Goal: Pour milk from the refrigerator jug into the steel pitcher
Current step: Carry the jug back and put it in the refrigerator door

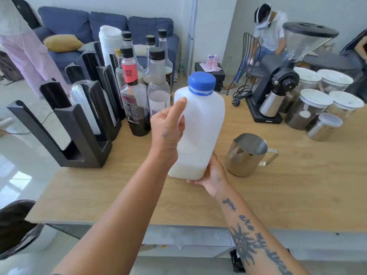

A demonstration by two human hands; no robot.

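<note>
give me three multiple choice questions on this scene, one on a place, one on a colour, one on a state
1. Where does the steel pitcher stand?
A) on the wooden table, just right of the jug
B) on the sofa
C) under the grinder

2. What colour is the jug's cap?
A) red
B) blue
C) black

3. What state is the jug in?
A) cap off, pouring
B) capped, nearly full
C) capped, only a little milk at the bottom

Answers:
1 A, the pitcher stands on the table beside the jug.
2 B, the cap is plainly blue.
3 C, the cap is on and milk fills only the base, where the right hand holds the jug.
</note>
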